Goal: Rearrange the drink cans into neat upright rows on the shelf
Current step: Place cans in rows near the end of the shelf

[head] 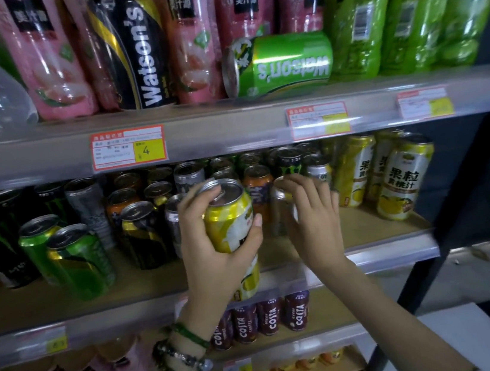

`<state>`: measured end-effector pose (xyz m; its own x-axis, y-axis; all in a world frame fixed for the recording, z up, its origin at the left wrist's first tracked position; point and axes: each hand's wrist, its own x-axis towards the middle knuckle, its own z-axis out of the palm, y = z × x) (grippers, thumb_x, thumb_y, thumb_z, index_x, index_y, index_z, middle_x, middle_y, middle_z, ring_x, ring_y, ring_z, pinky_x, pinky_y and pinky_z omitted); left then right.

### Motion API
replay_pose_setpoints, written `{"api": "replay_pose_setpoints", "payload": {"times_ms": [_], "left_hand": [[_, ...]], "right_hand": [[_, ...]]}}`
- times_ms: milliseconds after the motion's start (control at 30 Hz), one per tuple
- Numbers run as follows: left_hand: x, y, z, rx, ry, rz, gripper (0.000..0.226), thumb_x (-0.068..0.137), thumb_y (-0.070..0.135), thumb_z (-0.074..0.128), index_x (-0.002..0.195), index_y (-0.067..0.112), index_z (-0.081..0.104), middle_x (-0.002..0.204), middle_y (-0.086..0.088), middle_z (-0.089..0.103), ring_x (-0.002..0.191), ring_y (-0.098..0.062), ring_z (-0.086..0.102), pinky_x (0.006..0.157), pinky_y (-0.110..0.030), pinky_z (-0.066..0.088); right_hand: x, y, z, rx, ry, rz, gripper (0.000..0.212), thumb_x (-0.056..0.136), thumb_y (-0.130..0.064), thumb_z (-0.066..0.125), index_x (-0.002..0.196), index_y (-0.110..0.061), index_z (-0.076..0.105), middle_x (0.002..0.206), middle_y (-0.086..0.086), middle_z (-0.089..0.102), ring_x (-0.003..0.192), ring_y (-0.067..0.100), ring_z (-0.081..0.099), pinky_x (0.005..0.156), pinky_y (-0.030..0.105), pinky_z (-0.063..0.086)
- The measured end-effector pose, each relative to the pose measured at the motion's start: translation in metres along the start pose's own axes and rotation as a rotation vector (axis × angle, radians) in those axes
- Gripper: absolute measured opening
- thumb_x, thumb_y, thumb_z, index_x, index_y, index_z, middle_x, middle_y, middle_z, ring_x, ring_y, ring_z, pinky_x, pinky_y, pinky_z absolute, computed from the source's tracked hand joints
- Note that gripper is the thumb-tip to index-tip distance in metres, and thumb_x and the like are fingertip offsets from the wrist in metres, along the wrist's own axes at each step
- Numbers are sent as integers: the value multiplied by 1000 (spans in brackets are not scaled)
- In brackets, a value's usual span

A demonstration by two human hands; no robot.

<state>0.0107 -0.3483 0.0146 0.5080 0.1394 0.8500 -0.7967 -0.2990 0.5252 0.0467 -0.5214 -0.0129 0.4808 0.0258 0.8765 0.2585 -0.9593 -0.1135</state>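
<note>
Yellow can (229, 218): we are gripping it near-upright, top up, in our left hand (212, 252); right hand (310, 217) beside it is cupping a silver can (281, 208).

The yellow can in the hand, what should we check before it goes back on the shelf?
1. Left hand grips the yellow can firmly: ok.
2. Can upright: not ok, slightly tilted.
3. Free spot beside the matching yellow cans: ok, bare shelf in front.
4. Right hand out of the way: not ok, it is on a silver can.
5. Right hand's grip closed: cannot tell.
6. Top shelf tidy: not ok, the green can lies sideways.
</note>
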Motion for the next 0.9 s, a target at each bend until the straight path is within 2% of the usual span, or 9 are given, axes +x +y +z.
{"api": "replay_pose_setpoints", "payload": {"times_ms": [100, 200, 267, 400, 467, 600, 700, 800, 900], "left_hand": [[-1, 11, 31, -44, -38, 2, 57, 79, 25, 76, 127, 18, 46, 133, -12, 45, 129, -7, 46, 103, -23, 41], [-2, 19, 65, -120, -66, -14, 58, 80, 25, 77, 128, 18, 46, 134, -9, 46, 128, -13, 49, 102, -27, 44], [-2, 22, 87, -167, -74, -37, 59, 81, 25, 77, 129, 24, 45, 134, -4, 47, 126, -18, 52, 101, -35, 47], [-3, 24, 131, -234, -82, -56, 57, 83, 22, 76, 129, 30, 42, 132, -11, 48, 123, -28, 54, 99, -48, 48], [-3, 20, 151, -217, -107, -36, 57, 85, 21, 76, 130, 28, 41, 133, -12, 47, 124, -27, 53, 99, -47, 49], [-5, 9, 187, -195, -178, -41, 58, 87, 21, 74, 133, 23, 39, 134, -10, 44, 123, -22, 52, 97, -46, 50], [-5, 2, 211, -160, -229, -27, 56, 88, 24, 73, 133, 24, 39, 132, -5, 43, 123, -20, 51, 98, -46, 49], [-7, -5, 231, -126, -262, -27, 55, 90, 30, 71, 134, 20, 40, 130, 3, 42, 123, -22, 50, 100, -48, 46], [-10, -8, 244, -78, -265, -39, 56, 89, 31, 71, 134, 28, 38, 129, 9, 40, 125, -19, 46, 101, -50, 44]], "right_hand": [[-9, 28, -22, 3, 44, 45, 34, 94, -13, 65, 127, -13, 55, 121, 8, 63, 107, 27, 51, 83, 39, 41], [-15, 57, -42, -11, 84, 94, 32, 94, -10, 62, 125, -8, 57, 117, 11, 64, 104, 28, 51, 84, 39, 41], [-17, 75, -54, 21, 110, 125, 32, 94, -11, 58, 126, -8, 55, 116, 12, 63, 104, 28, 51, 87, 38, 40], [-21, 110, -79, 44, 122, 190, 52, 83, 5, 64, 129, -10, 48, 120, 13, 61, 104, 27, 47, 87, 34, 35], [-23, 126, -87, 50, 104, 210, 58, 79, 8, 66, 130, -13, 46, 120, 12, 59, 103, 28, 49, 86, 35, 37], [-26, 156, -95, 82, 136, 240, 56, 80, 9, 66, 129, -11, 48, 109, 10, 57, 95, 28, 51, 80, 44, 45], [-28, 173, -98, 78, 159, 262, 50, 83, 3, 70, 126, -11, 49, 102, 5, 52, 91, 21, 46, 76, 42, 43], [-31, 188, -101, 67, 174, 262, 40, 90, -5, 68, 124, -13, 49, 100, -12, 40, 88, 12, 39, 74, 39, 41], [-34, 198, -105, 72, 144, 262, 35, 91, -5, 66, 121, -13, 50, 96, -13, 37, 86, 16, 42, 71, 42, 44]]}}
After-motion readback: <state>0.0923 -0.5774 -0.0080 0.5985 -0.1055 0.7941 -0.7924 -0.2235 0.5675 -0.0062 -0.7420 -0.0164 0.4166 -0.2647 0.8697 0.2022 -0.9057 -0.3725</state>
